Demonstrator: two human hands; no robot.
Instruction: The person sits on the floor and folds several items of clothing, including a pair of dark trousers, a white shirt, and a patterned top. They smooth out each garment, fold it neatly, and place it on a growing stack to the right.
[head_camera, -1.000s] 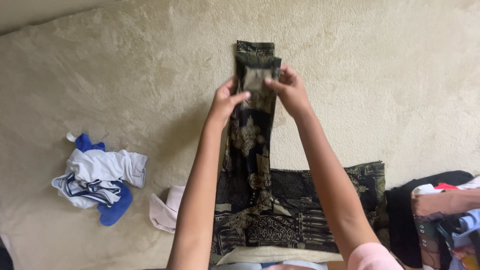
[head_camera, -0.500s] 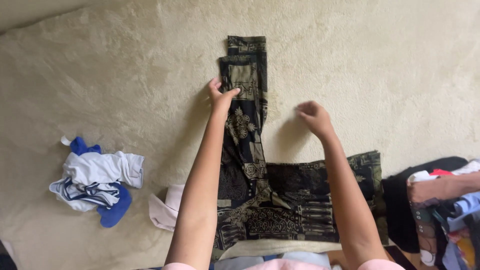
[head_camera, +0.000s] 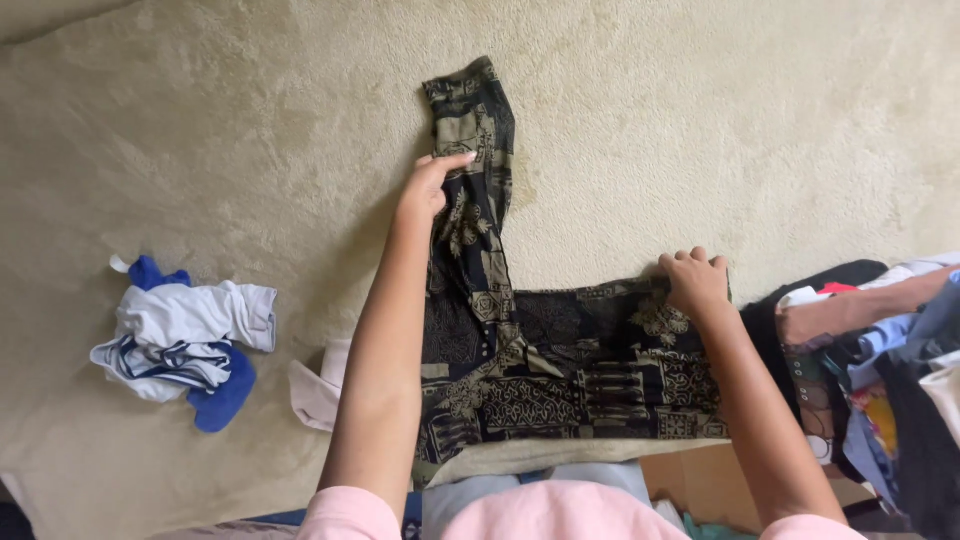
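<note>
Kneeling over a beige carpet (head_camera: 760, 130), I press my flat, open left hand (head_camera: 425, 188) on the long strip of a black-and-tan patterned cloth garment (head_camera: 560, 370), while my right hand (head_camera: 693, 283) grips its far corner; smooth, even tension would keep the folds crisp.

Bare arms, pink top

The person wears a pale pink short-sleeved top (head_camera: 560, 512); both forearms are uncovered, with no rings or watch showing.
</note>
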